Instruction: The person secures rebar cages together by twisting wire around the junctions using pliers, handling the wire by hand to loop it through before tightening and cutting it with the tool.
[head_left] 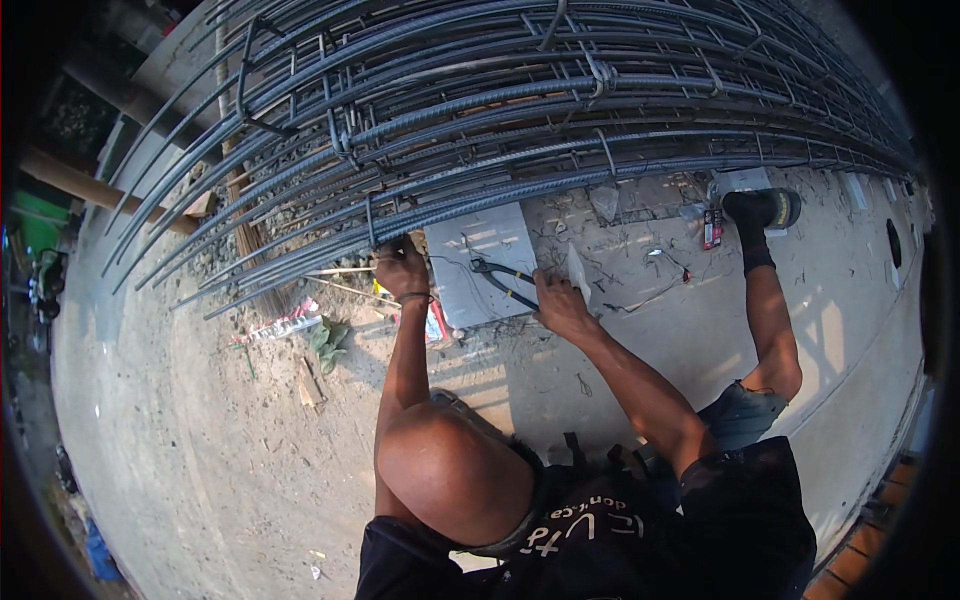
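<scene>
My right hand is closed around the handles of a pair of end-cutting pincers with dark, yellow-marked grips. The pincers' jaws point left, above a pale grey tile lying on the ground. My left hand is curled closed at the lower edge of a steel rebar cage, right below a stirrup looped round the lowest bars. A thin wire arcs between my left hand and the pincers' jaws. What my left fingers pinch is hidden.
Bar ends project to the left over gravel and a wooden pole. Plastic wrappers, a green leafy scrap and wood pieces litter the ground. A red packet lies near my foot. Bent wire scraps lie right of the pincers.
</scene>
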